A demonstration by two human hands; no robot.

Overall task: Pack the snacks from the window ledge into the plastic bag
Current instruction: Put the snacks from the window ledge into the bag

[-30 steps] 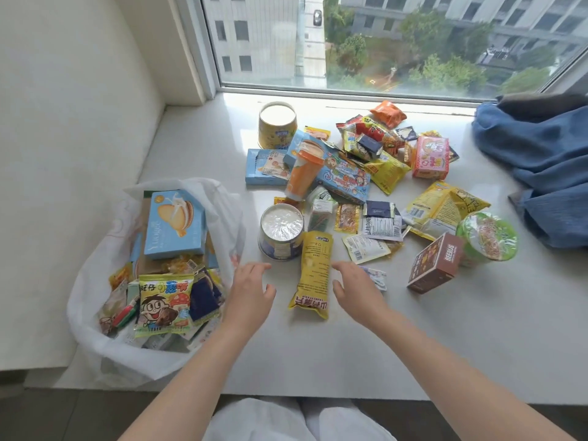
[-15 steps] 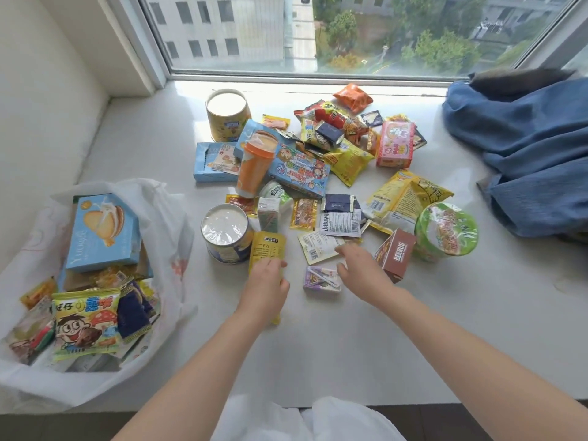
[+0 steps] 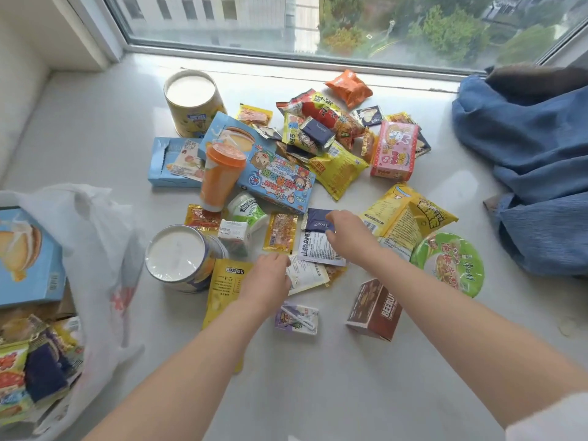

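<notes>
white plastic bag [image 3: 95, 243] at the left edge of the frame, mouth open, already holding part of the load: a blue cake box [image 3: 25, 259] and several small packets [image 3: 38, 370]. most of the snacks remain on the window ledge [image 3: 95, 122], spread from the centre toward the upper right of the frame: two round tins [image 3: 191, 97], an orange cup [image 3: 221, 176], a blue cartoon box [image 3: 276, 183], a pink box [image 3: 394, 151], yellow packets [image 3: 410, 214], a green noodle bowl [image 3: 448, 265] and a brown box [image 3: 374, 310]. left hand [image 3: 270, 281] at centre frame, palm down over the upper end of a long yellow pouch [image 3: 222, 288] and the edge of a white sachet [image 3: 308, 275]; whether its fingers grip either cannot be told. right hand [image 3: 346, 233] just above and right of it, fingers curled onto a dark blue sachet [image 3: 318, 219] lying on a white printed packet [image 3: 318, 249]; a firm pinch is not clearly shown. judged progress: well under half packed, with the bulk of the pile still to be moved leftward to the bag. blue cloth [image 3: 534, 160] lies at the right edge of the frame.
</notes>
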